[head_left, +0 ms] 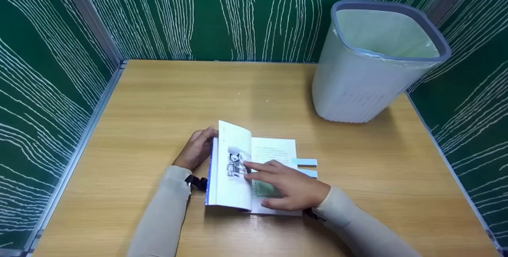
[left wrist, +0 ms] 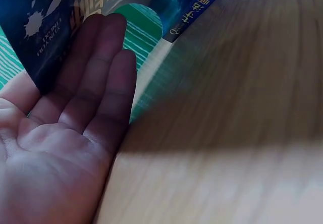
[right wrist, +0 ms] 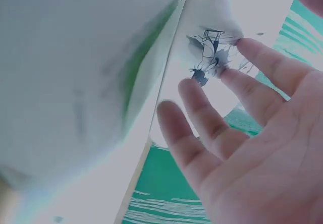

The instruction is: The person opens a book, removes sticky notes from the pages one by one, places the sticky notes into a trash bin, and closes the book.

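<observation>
A book with a blue cover lies open on the wooden table, its left part (head_left: 234, 138) raised and tilted, a black-and-white drawing on that page. My left hand (head_left: 196, 149) supports the raised cover from the left; in the left wrist view the fingers of the left hand (left wrist: 70, 113) lie nearly straight against the dark blue cover (left wrist: 30, 12). Over the right page (head_left: 274, 145) is my right hand (head_left: 287, 185), fingers spread, fingertips at the drawing. The right wrist view has the right hand (right wrist: 252, 138) with fingertips by the drawing (right wrist: 214, 55).
Two light blue strips (head_left: 307, 162) stick out from the book's right edge. A lined waste bin (head_left: 353, 86) stands at the table's back right. Green panels with white lines (head_left: 206, 18) border the wooden table (head_left: 166, 98). Small white specks lie behind the book.
</observation>
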`<state>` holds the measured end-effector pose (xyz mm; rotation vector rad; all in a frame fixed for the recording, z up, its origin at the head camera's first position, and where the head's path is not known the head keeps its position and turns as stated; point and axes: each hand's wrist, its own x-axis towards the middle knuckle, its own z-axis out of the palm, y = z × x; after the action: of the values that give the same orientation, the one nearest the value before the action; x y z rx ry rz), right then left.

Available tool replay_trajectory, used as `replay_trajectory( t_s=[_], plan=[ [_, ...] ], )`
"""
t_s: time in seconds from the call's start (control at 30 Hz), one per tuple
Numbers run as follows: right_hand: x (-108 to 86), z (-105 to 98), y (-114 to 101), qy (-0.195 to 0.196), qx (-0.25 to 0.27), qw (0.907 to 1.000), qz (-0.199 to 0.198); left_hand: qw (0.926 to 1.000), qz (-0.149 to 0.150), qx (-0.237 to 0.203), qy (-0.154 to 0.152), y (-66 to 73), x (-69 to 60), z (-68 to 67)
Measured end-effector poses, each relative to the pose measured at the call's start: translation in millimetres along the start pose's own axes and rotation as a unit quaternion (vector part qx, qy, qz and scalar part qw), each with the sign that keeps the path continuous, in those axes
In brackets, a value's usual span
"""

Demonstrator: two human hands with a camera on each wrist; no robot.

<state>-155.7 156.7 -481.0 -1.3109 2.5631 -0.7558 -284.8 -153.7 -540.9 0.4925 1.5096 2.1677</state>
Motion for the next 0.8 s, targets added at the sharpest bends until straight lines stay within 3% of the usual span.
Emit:
replay_trajectory(
  t_s=[0.13, 0.5, 0.7, 0.8],
  plan=[
    [5.9, -3.6, -4.9, -0.017, -0.042, 0.9990, 0.004, 0.9998, -0.005, 0.015, -0.013, 1.6, -1.6, 0.0],
    [8.8, -2.9, -7.1, -0.028, -0.049, 0.9982, 0.021, 0.9961, -0.053, 0.053, 0.045, 3.7, -4.1, 2.7],
    [7.2, -1.5, -2.7, -0.030, -0.056, 0.9967, 0.051, 0.9925, -0.075, 0.080, 0.056, 2.7, -3.7, 3.1],
    [7.1, 0.2, 0.4, -0.024, -0.067, 0.9953, 0.065, 0.9936, -0.068, 0.076, 0.049, 2.3, -2.2, 2.6]
  ],
)
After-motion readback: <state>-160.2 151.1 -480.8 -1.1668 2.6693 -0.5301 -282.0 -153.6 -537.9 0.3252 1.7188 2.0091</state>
